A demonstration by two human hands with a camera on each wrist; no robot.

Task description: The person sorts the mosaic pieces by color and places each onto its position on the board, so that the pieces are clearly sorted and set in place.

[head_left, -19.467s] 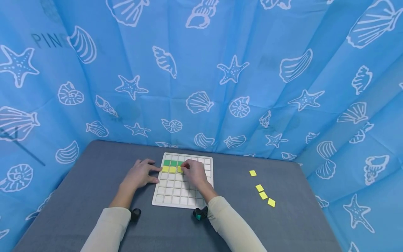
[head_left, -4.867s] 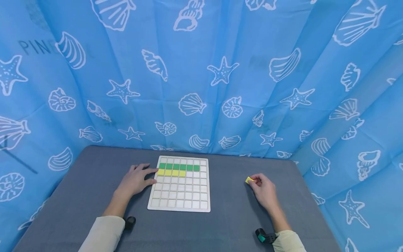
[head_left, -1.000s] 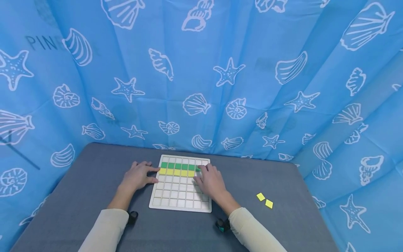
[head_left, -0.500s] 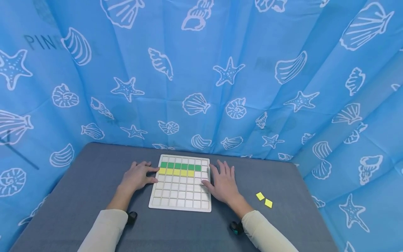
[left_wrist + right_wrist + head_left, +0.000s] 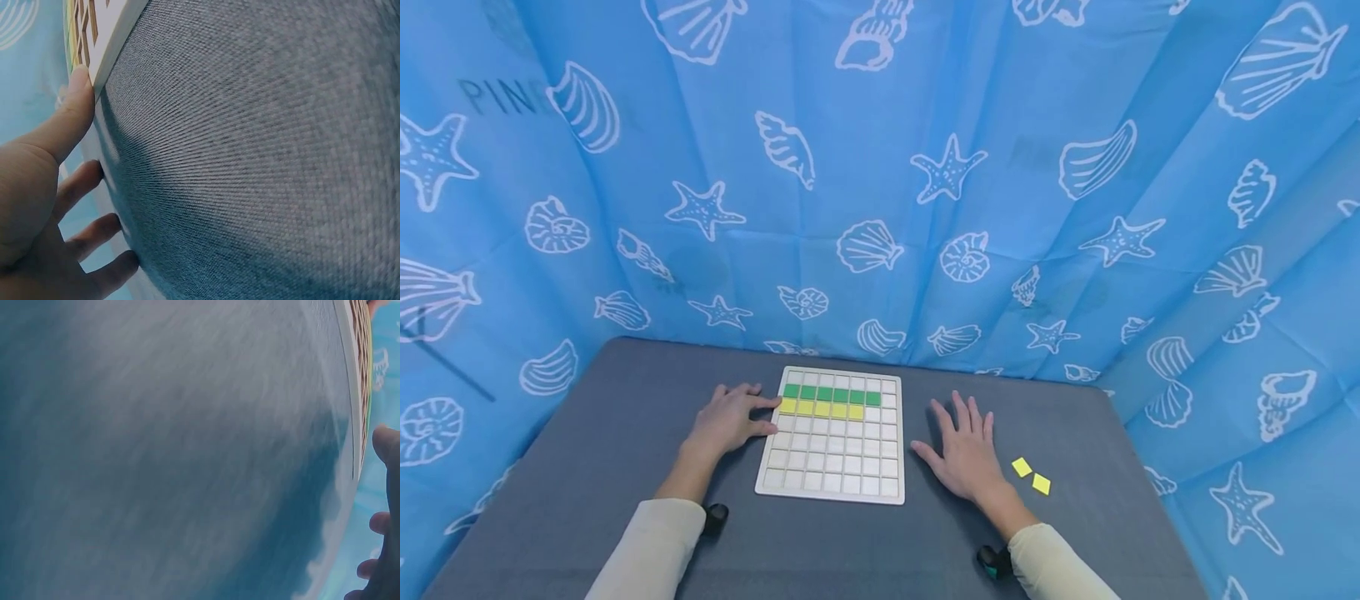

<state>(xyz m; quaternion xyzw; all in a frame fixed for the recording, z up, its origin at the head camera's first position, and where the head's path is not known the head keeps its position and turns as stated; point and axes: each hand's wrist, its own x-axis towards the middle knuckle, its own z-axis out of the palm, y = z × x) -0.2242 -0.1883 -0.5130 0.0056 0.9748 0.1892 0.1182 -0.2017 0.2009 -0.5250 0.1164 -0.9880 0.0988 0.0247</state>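
A white gridded board [image 5: 831, 462] lies on the grey table. Near its far side runs a row of several green tiles [image 5: 825, 394], and just in front of that a row of yellow tiles [image 5: 822, 409], one square shorter. My left hand [image 5: 724, 421] touches the board's left edge with thumb and forefinger; in the left wrist view the thumb [image 5: 65, 122] lies against the rim. To the right of the board, my right hand [image 5: 967, 454] is over the cloth, fingers spread and holding nothing. Beyond it are two loose yellow tiles [image 5: 1021, 467].
Grey cloth covers the table [image 5: 820, 550]. A blue curtain [image 5: 880, 167] with white shell and starfish prints hangs behind and at both sides. Dark bands with cameras [image 5: 992, 562] sit at the wrists.
The yellow row has grown and the loose yellow tiles are down to two. Over the last second my right hand left the board, spread its fingers and moved right. My left hand stayed put.
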